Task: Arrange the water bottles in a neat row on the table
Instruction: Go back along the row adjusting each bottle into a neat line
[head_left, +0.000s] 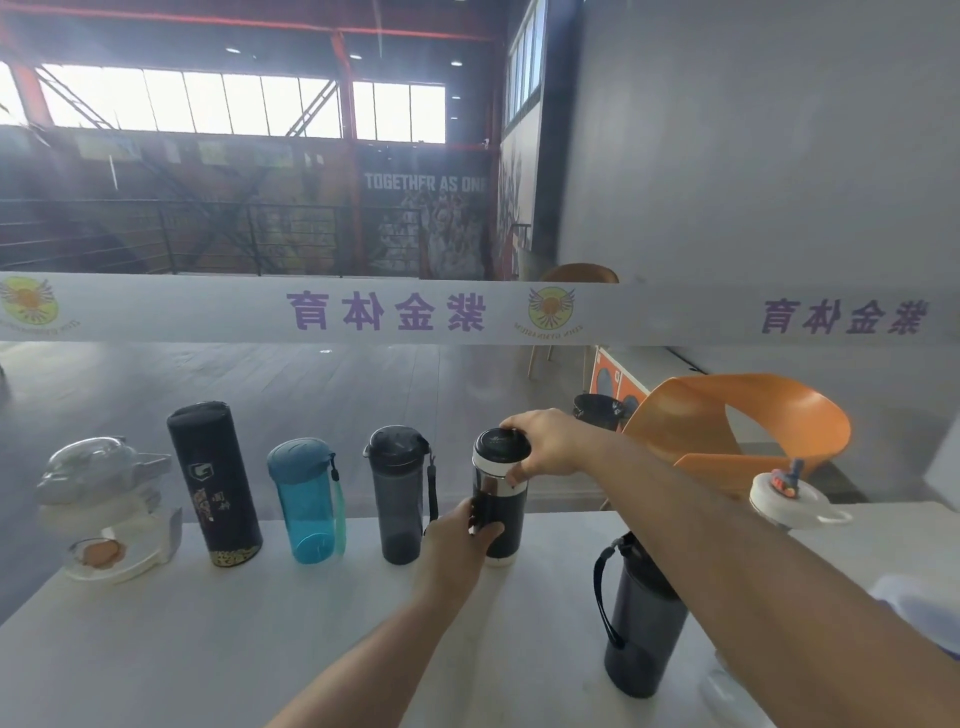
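Along the far edge of the worktop (260, 649) a row is already taking shape: a clear bottle with a bulky lid (106, 506) at the left end, then a tall black flask (214, 483), a blue translucent bottle (307, 501) and a smoky grey bottle (399, 493), all upright and fairly evenly spaced. The fifth place is being filled now by a black bottle with a white band (500, 496), which stands just right of the grey one. The left hand (460, 540) is wrapped around its lower body, fingers curled onto the front, while the right hand (550, 441) is cupped over its cap from the right, fingertips closed on the rim; whether the base is fully settled on the worktop I cannot tell for sure, though it looks to be down or nearly so. What looks left: a dark grey bottle with a strap (641, 629) stands nearer the person, well out of the line and partly behind the right forearm, and a white-lidded bottle (789, 496) sits off to the right, also apart from the row. By my reckoning the job is a little past halfway, with those two to bring into line and perhaps some spacing to even out
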